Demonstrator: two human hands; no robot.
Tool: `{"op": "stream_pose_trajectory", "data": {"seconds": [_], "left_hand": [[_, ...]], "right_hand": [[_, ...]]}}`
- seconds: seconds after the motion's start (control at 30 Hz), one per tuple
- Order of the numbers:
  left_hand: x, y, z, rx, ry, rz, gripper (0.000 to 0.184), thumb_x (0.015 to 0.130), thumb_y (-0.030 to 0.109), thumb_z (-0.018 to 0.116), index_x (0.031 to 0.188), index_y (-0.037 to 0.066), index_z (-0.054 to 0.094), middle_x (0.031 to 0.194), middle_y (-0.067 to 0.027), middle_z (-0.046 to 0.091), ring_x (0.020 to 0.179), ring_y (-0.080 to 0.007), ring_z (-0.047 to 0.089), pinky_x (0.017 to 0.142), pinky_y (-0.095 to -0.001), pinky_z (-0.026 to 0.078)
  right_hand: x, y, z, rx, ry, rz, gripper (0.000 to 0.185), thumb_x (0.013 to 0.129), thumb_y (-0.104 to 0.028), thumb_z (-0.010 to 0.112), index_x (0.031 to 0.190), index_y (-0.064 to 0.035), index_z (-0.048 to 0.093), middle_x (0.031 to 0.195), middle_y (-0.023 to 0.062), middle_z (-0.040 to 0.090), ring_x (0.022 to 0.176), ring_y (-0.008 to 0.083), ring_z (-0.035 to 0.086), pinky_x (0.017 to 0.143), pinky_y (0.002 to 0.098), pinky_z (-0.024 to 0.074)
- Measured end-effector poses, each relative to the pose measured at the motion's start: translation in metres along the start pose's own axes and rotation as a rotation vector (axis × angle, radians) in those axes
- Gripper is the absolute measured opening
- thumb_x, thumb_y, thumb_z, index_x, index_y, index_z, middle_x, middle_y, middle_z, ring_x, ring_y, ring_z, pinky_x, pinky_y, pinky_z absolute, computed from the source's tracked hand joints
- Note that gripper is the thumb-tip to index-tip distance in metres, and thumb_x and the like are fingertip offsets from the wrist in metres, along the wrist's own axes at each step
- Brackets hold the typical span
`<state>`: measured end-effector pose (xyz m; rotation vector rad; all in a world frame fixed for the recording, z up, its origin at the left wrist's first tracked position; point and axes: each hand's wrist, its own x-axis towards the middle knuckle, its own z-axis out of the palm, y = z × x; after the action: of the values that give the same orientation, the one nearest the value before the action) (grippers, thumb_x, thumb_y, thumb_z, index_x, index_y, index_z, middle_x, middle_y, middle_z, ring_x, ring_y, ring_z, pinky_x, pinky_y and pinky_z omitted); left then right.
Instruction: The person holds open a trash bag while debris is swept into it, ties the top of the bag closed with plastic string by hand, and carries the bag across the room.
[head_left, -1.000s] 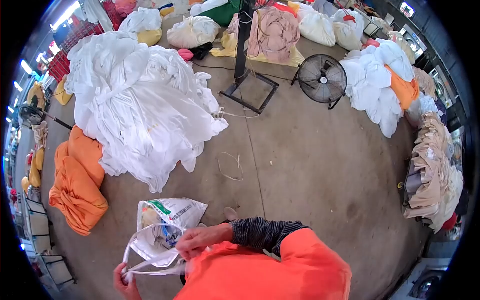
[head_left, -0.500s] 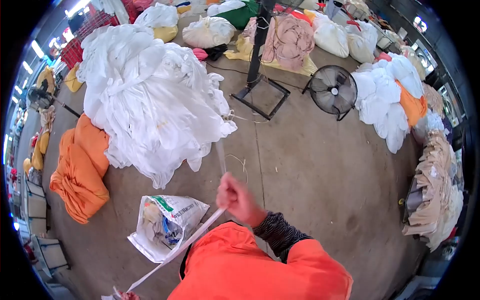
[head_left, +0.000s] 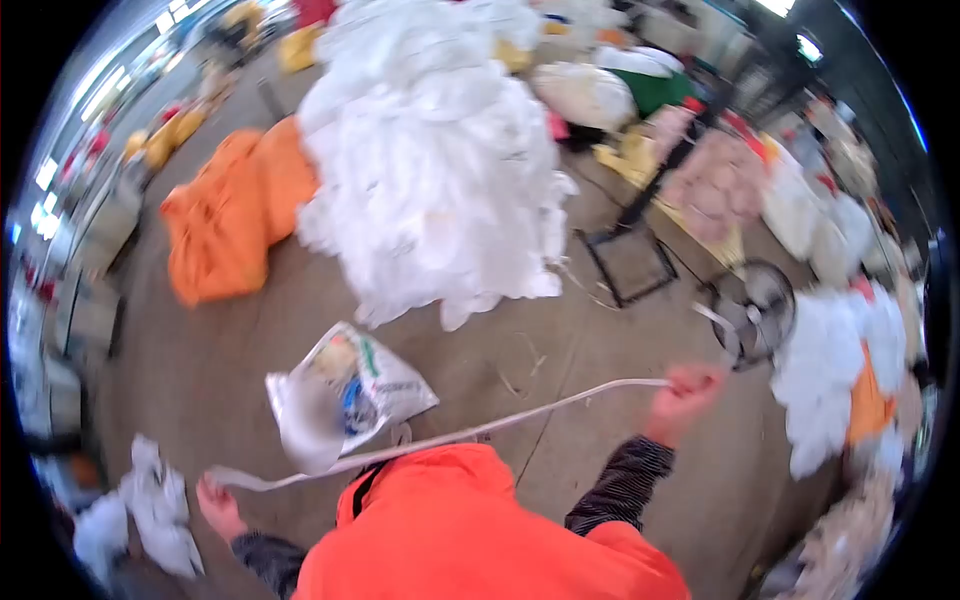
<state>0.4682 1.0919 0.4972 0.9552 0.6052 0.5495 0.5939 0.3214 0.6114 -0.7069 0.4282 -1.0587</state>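
A long white fabric strip (head_left: 520,418) stretches across in front of my chest, sagging a little in the middle. At the lower left, my left hand (head_left: 220,508) is closed round one end of it. My right hand (head_left: 686,398), blurred by motion, grips the other end, and a short tail sticks out beyond it near the fan. Below the strip's line of sight lies a white printed sack (head_left: 400,400), its mouth open, with crumpled scraps and something blue inside. Behind it rises a big heap of white cloth (head_left: 440,190).
An orange bundle (head_left: 225,215) lies left of the heap. A black metal stand (head_left: 628,262) and a floor fan (head_left: 752,312) stand at the right. White cloth (head_left: 825,370) is piled beyond the fan. More white cloth (head_left: 160,510) lies at the lower left.
My hands have moved wide apart, the right one outward to the right, and the strip now spans between them. My left hand has come fully into view. The camera view has turned left.
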Motion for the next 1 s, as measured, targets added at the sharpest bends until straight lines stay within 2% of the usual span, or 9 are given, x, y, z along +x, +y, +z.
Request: {"op": "stream_pose_trajectory", "data": {"seconds": [0.03,0.07,0.27,0.47,0.57,0.63,0.73,0.83,1.0], "left_hand": [[-0.013,0.002,0.03,0.035,0.322,0.057,0.015,0.088,0.013,0.046,0.1,0.005,0.051,0.093,-0.0033,0.054,0.065,-0.0071,0.046,0.057,-0.0176,0.04],[-0.034,0.001,0.047,0.501,0.104,0.275,0.018,0.086,0.016,0.05,0.101,0.007,0.05,0.092,-0.0027,0.054,0.069,-0.0088,0.05,0.06,-0.0204,0.039],[-0.109,0.01,0.23,0.579,0.258,0.203,0.031,0.083,0.023,0.055,0.109,0.006,0.053,0.096,0.0003,0.058,0.08,-0.0099,0.055,0.067,-0.0235,0.04],[-0.162,-0.043,0.308,1.017,-0.588,0.556,0.032,0.077,0.01,0.06,0.108,0.008,0.054,0.105,-0.0074,0.057,0.097,-0.02,0.055,0.081,-0.0311,0.044],[-0.171,-0.055,0.319,1.186,-0.981,0.856,0.034,0.076,0.02,0.061,0.108,0.009,0.054,0.111,-0.0062,0.053,0.106,-0.0219,0.049,0.091,-0.0351,0.035],[-0.163,-0.062,0.296,1.233,-1.047,0.736,0.035,0.081,0.027,0.056,0.11,0.008,0.052,0.109,-0.009,0.054,0.097,-0.0259,0.053,0.082,-0.0361,0.04],[-0.154,-0.037,0.262,1.347,-0.895,0.181,0.033,0.084,0.033,0.05,0.103,0.007,0.056,0.095,-0.0124,0.06,0.083,-0.028,0.057,0.07,-0.0355,0.044],[-0.125,-0.015,0.219,1.312,-0.956,0.02,0.035,0.086,0.036,0.046,0.089,0.004,0.059,0.078,-0.015,0.061,0.069,-0.0325,0.056,0.06,-0.0383,0.043],[-0.067,0.063,0.143,0.886,-0.465,-0.098,0.026,0.087,0.019,0.046,0.069,0.002,0.054,0.056,0.0007,0.047,0.053,-0.0073,0.042,0.048,-0.0223,0.033]], "right_hand": [[0.008,0.003,-0.01,-0.409,-0.056,-0.36,0.027,0.087,-0.021,0.042,0.064,-0.0126,0.031,0.055,-0.0041,0.021,0.048,0.0064,0.02,0.045,0.0213,0.0182],[0.015,-0.005,-0.014,-0.314,-0.115,-0.304,0.025,0.088,-0.022,0.041,0.067,-0.0115,0.033,0.056,-0.0041,0.024,0.049,0.006,0.022,0.045,0.021,0.0186],[-0.028,0.051,0.028,-0.393,-0.251,0.074,0.025,0.09,-0.029,0.039,0.073,-0.0105,0.042,0.061,-0.0053,0.03,0.053,0.0044,0.026,0.046,0.02,0.0201],[-0.166,0.138,0.048,-0.847,-1.474,0.855,0.016,0.087,-0.019,0.05,0.086,-0.0061,0.059,0.076,-0.0008,0.056,0.066,0.0094,0.05,0.058,0.0234,0.0395],[-0.242,0.135,0.073,-0.863,-1.98,0.735,0.015,0.085,-0.018,0.052,0.088,-0.0046,0.059,0.075,0.0068,0.06,0.067,0.017,0.056,0.061,0.0275,0.0433],[-0.269,0.138,0.073,-0.382,-2.14,0.715,0.015,0.083,-0.017,0.054,0.091,-0.0042,0.058,0.071,0.0135,0.058,0.064,0.0221,0.057,0.06,0.029,0.0444],[-0.292,0.152,0.092,-0.492,-2.258,0.726,0.016,0.082,-0.018,0.055,0.088,-0.0031,0.057,0.065,0.0149,0.053,0.059,0.0211,0.053,0.056,0.0294,0.0423],[-0.32,0.161,0.126,-0.728,-2.372,0.726,0.018,0.082,-0.02,0.057,0.085,-0.0028,0.056,0.062,0.0152,0.05,0.054,0.0225,0.047,0.052,0.0309,0.0393],[-0.415,0.198,0.144,-0.773,-2.37,0.58,0.024,0.083,-0.026,0.055,0.082,-0.0025,0.053,0.063,0.0169,0.05,0.055,0.027,0.05,0.051,0.0326,0.0388]]}}
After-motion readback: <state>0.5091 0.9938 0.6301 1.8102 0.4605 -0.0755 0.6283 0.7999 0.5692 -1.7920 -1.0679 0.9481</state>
